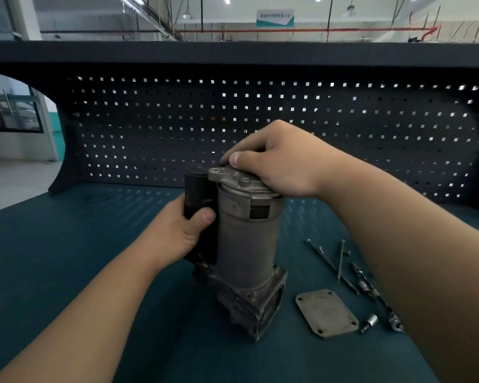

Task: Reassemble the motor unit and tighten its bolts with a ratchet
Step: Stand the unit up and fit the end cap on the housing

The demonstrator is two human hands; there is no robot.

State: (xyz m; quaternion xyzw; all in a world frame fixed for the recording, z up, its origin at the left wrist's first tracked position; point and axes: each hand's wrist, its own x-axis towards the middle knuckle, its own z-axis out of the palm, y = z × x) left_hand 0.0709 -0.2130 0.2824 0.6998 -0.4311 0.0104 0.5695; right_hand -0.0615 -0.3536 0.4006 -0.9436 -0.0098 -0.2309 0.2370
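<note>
The motor unit [246, 244] stands upright on the table [67, 244], near its middle. The left hand [183, 230] grips the black cylinder [195, 189] at its side; the right hand [277, 161] presses curled fingers onto the end cap [233, 176] on top. Just right lie a flat cover plate [327, 313], long bolts [332, 261], a socket [369, 323] and the ratchet [376, 297].

One head-worn wide-angle view looks forward and down, close over the workbench [67, 272].
</note>
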